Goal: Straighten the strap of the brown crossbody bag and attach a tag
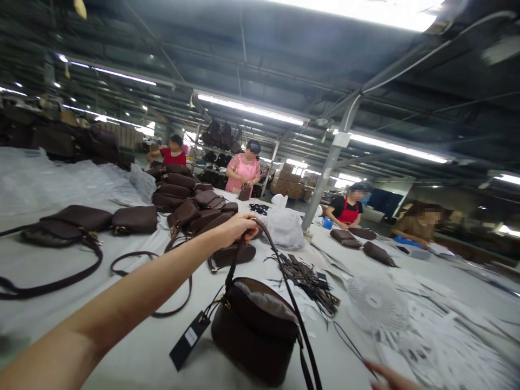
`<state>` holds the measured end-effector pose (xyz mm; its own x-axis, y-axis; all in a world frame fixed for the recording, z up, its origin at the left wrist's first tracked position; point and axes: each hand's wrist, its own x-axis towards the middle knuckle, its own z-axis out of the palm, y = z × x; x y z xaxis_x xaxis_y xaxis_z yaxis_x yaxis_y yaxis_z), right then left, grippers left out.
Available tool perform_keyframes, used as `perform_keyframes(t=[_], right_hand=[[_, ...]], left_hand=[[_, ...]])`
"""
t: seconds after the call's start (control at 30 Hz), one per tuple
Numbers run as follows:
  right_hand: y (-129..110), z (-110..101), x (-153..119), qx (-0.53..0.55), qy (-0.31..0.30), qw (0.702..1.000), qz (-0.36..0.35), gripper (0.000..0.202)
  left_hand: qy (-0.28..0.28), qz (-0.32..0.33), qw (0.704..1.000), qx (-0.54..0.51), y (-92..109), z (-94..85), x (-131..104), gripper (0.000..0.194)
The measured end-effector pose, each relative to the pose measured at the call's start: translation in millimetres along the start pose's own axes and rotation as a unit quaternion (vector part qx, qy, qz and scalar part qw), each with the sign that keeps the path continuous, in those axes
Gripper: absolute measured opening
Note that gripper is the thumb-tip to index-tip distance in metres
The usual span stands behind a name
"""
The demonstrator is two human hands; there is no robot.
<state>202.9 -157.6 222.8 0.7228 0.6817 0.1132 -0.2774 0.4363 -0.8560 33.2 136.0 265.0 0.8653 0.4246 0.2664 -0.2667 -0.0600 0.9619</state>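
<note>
So I'm at this huge white table (pixel 52 265) that runs the whole way down the hall, and it's covered in stuff. Biggest lump on it is the pile of dark brown bags (pixel 184 200) stacked toward the far end, with a couple more lying flat off to my left and their long straps snaking over the tabletop. Right in front of me is the brown bag (pixel 255 327) I've got going, standing upright on the table near the front edge, top open with grey stuffing paper showing inside. My left hand (pixel 239 226) is reached out over it with the fingers curled shut round the top of its strap (pixel 284 276), which loops down to both sides of the bag. A white plastic bag (pixel 285 227) sits just behind my hand. Then there's a little white fan (pixel 377 304) lying off to the right, a heap of black hang tags (pixel 306 279) between it and my bag, and one black tag (pixel 190 339) dangling off the bag's left side. My right hand (pixel 392 378) only pokes in at the bottom edge, fingertips by a thin black cord, can't tell if it's gripping anything.
</note>
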Motion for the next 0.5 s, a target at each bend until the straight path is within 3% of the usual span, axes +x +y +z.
perform_keyframes(t=[0.1, 0.27, 0.4, 0.5], right_hand=[[4.4, 44.2, 16.5, -0.1, -0.074, 0.992, 0.013, 0.05], [42.4, 124.3, 48.9, -0.229, -0.194, 0.95, 0.09, 0.05], [57.0, 145.6, 58.8, -0.222, -0.274, 0.93, 0.105, 0.043], [61.3, 146.9, 59.1, -0.256, -0.242, 0.934, 0.063, 0.044]], left_hand=[[0.003, -0.006, 1.0, 0.023, 3.8, 15.0, -2.4, 0.007], [0.048, -0.012, 0.998, 0.032, 4.8, 21.7, -6.8, 0.011], [0.1, -0.003, 0.995, 0.026, 3.4, 8.9, -12.1, 0.02], [0.121, 0.002, 0.993, 0.014, 2.7, 5.1, -10.9, 0.017]])
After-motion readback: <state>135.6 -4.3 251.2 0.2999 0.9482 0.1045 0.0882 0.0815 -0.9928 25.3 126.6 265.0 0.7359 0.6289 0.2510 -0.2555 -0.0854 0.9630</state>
